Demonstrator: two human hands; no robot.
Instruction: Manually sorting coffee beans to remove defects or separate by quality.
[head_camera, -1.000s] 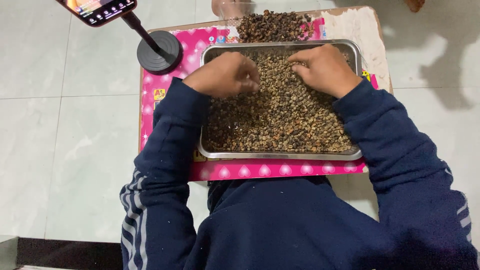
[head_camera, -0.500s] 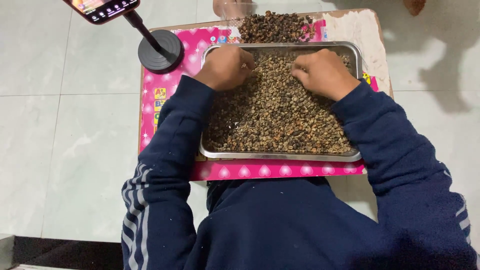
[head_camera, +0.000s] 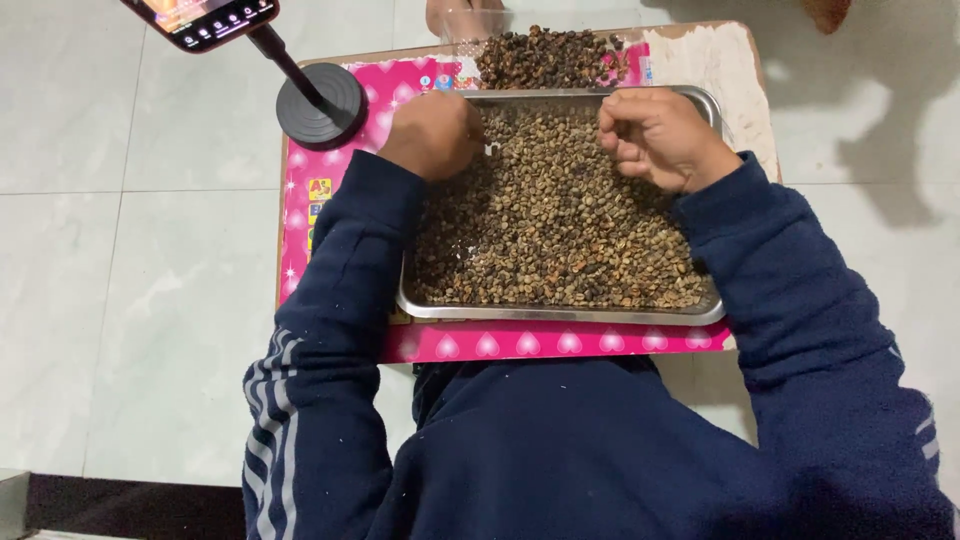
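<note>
Both hands are over the metal tray (head_camera: 560, 314), a rectangular steel pan whose long axis runs left to right across the small table (head_camera: 715, 60), its long near edge facing the person. The tray sits in the middle of a pink mat (head_camera: 340, 190) printed with hearts, and it is filled edge to edge with brownish beans (head_camera: 555, 225). The left hand (head_camera: 432, 135) is at the far left corner of the tray, curled into a loose fist with the knuckles up; whether it pinches any beans cannot be told. The right hand (head_camera: 655, 135) hovers at the far right part of the tray, fingers curled in toward the palm, thumb close to the fingertips in a narrow pinch; what it holds, if anything, is too small to see. Just beyond the far rim lies a pile of darker beans (head_camera: 550, 55). To the far left stands a round black stand (head_camera: 320, 105) carrying a phone (head_camera: 200, 20). Dark blue sleeves (head_camera: 340, 290) frame the tray.
</note>
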